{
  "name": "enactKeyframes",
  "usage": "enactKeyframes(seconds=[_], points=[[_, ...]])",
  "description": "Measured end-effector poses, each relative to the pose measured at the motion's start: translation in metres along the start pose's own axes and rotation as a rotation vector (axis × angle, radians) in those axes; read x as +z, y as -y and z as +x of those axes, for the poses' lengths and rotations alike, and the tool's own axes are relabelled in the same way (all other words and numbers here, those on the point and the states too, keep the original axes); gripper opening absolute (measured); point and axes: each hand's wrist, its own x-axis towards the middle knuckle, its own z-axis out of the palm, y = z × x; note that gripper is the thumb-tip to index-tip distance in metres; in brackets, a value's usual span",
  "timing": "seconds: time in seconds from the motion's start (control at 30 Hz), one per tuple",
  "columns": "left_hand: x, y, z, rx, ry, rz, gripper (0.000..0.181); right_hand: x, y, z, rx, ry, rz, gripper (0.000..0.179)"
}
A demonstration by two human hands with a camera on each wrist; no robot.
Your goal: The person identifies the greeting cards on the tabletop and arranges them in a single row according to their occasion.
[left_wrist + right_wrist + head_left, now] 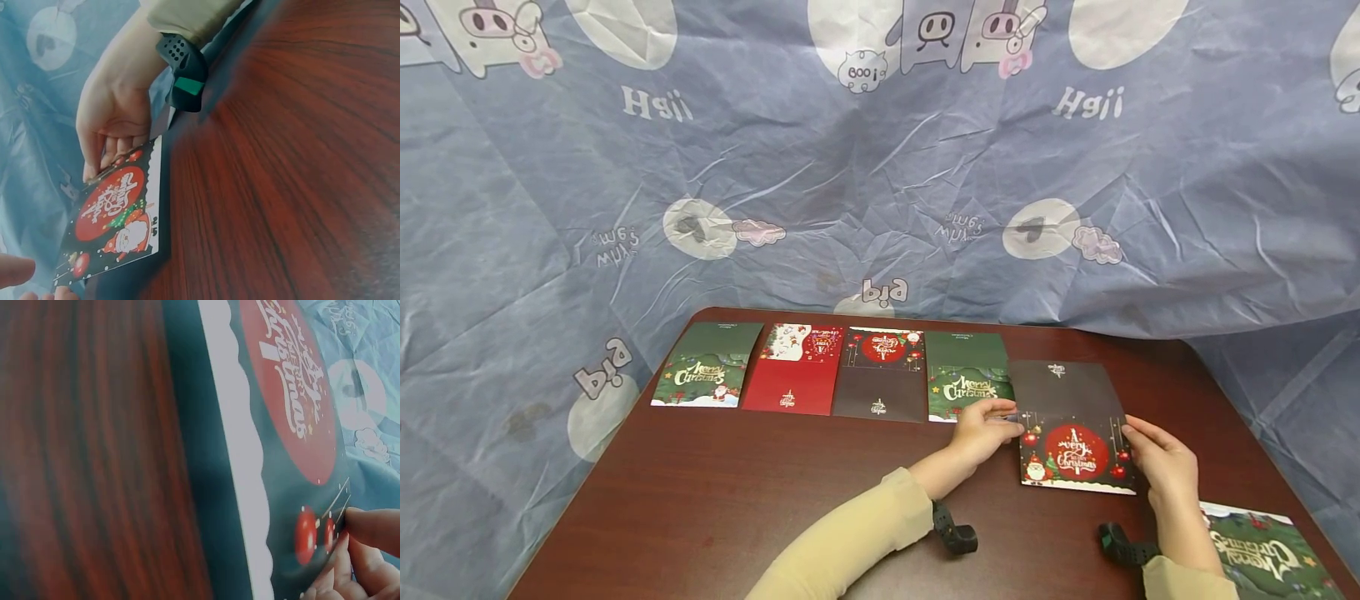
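Observation:
Both hands hold an unfolded black Christmas card [1077, 450] with a red circle and a small Santa, tilted above the table. My left hand [981, 435] grips its left edge; in the left wrist view, that hand's thumb [15, 271] shows at the lower left corner. The right hand [1168, 471] pinches the card's opposite edge between thumb and fingers, as the right wrist view shows. Just left of the held card lies an unfolded green card [967, 387], partly behind my left hand. Another green card [1266, 554] lies by the right forearm, partly covered.
More unfolded cards lie in a row along the back of the brown table [737, 492]: a green one [703, 367], a red one [790, 385] and a black one [880, 392]. A blue patterned cloth [850, 167] hangs behind the table and at its sides.

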Motion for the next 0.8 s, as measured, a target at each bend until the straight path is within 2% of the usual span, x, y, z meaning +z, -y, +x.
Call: enactKeyframes(seconds=[0.27, 0.8], points=[[0.005, -0.001, 0.008, -0.024, 0.031, -0.049, 0.036, -0.001, 0.0, 0.008, 0.06, -0.019, -0.007, 0.017], [0.014, 0.003, 0.015, -0.08, 0.047, 0.005, 0.038, -0.002, -0.001, 0.022, 0.107, 0.005, 0.04, 0.021]])
